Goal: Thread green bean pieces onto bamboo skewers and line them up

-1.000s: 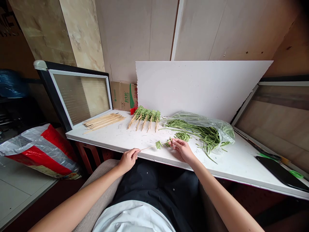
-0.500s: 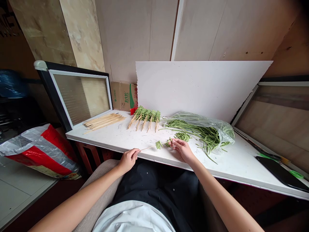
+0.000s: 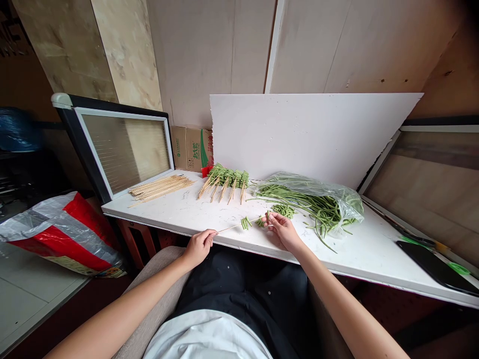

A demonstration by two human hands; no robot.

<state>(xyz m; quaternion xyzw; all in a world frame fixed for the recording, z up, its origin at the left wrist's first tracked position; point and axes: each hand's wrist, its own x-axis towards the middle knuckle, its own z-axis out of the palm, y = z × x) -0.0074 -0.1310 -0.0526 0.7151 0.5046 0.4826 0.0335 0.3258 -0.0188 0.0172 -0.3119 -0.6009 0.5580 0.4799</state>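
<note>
My left hand (image 3: 199, 246) is closed around the near end of a thin bamboo skewer (image 3: 227, 229), held over the table's front edge. Several short green bean pieces (image 3: 245, 223) are threaded side by side along the skewer. At its far end my right hand (image 3: 284, 232) pinches one more bean piece (image 3: 268, 215) between thumb and fingers. Whether the tip has gone into that piece is too small to tell. Just behind the right hand lies a heap of cut bean pieces (image 3: 283, 211), partly hidden by the fingers.
Filled bean skewers (image 3: 229, 178) are stacked at the back, with plain skewers (image 3: 160, 187) to their left. Long green beans (image 3: 318, 204) spill from a clear plastic bag (image 3: 348, 197). A black phone (image 3: 436, 267) lies at right on the white table (image 3: 179, 212).
My right hand has shifted very slightly to the right, and the bean piece in its fingers shows more upright. My left hand keeps its hold on the skewer, almost still.
</note>
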